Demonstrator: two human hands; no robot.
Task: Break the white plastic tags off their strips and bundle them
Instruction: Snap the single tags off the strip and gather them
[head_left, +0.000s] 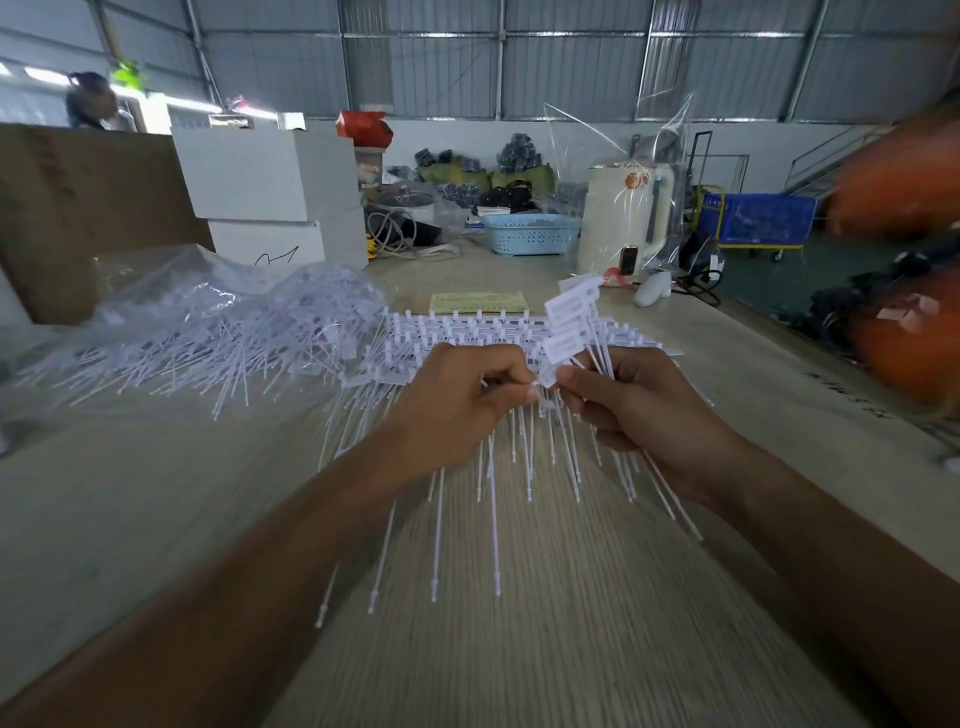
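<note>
Looking down from the head camera, the viewer sees both hands meeting just above the middle of the surface (156, 519). The left hand (457, 405) has its fingers curled, and thumb and forefinger pinch the top of one white tag at the near edge of the strips (467, 332). The right hand (639, 410) is also curled; it holds a small bundle of loose tags (574, 312), whose flat heads stand up above the fingers while the thin tails hang down below the palm, toward the person.

The strips lie flat directly behind and under the two hands. Their row of heads runs from left to right, and the long tails point toward the person, so the long axis of each tag goes away from the body. The tag being worked is between the two thumbs, touching both hands; the left hand seems to be the one that snaps it, and the right hand is the one that collects. The coming move probably needs a short twist or pull across the row.

A big loose pile of tags (234, 332) lies to the left, partly on a clear plastic bag (156, 275). Whether those are already separated cannot be told with certainty.
</note>
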